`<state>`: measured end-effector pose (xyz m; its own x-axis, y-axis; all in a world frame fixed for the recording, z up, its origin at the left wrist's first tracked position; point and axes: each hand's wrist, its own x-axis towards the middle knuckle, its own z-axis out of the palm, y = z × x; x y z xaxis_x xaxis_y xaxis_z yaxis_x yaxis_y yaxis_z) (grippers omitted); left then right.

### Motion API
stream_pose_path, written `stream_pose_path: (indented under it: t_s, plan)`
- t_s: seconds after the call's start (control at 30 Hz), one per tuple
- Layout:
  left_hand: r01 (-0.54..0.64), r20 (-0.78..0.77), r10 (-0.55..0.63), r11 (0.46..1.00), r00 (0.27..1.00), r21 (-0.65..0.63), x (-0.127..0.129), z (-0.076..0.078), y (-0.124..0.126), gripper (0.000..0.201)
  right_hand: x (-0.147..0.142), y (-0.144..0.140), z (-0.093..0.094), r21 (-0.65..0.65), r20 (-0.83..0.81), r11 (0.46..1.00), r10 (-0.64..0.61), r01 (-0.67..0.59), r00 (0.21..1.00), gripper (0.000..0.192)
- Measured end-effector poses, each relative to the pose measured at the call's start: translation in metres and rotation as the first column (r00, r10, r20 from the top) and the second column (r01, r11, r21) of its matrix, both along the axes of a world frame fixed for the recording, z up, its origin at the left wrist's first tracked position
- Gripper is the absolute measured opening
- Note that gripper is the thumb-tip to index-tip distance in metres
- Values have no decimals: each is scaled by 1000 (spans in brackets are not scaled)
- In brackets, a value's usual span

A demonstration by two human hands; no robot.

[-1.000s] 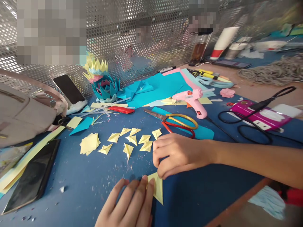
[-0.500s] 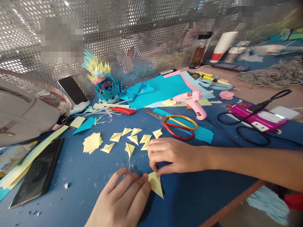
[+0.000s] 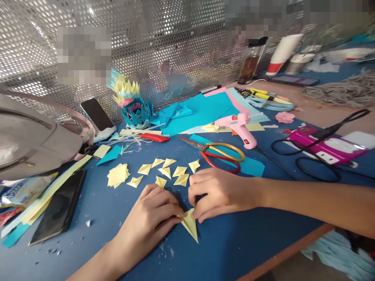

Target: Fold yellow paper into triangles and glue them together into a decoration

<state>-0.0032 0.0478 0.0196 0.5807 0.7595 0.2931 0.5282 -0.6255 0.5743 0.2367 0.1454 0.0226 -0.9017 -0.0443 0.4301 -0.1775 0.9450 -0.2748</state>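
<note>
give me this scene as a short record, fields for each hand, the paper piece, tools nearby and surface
left hand: fingertips pressing the yellow folded paper piece against the table
right hand: pinching the same piece at its upper edge
paper piece: pointed, lying flat
finished pieces: small yellow folded triangles scattered beyond the hands
tools nearby: scissors, pink glue gun, red utility knife
surface: blue table
</note>
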Motion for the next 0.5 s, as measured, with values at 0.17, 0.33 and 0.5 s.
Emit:
stream_pose_path:
  t_s: [0.17,0.33,0.5]
  plan:
    - [-32,32,33,999,999,-23,4,-1,2,8,1,-3,2,121,-12,992,37,-35,999,17]
    - [-101,-63,127,945,990,310,10,-1,-9,23,2,-5,2,168,-26,984,65,-60,998,16]
    - [-57,-133,178,780,975,623,16,-11,-29,33,4,-6,6,191,-9,981,17,-15,1000,19]
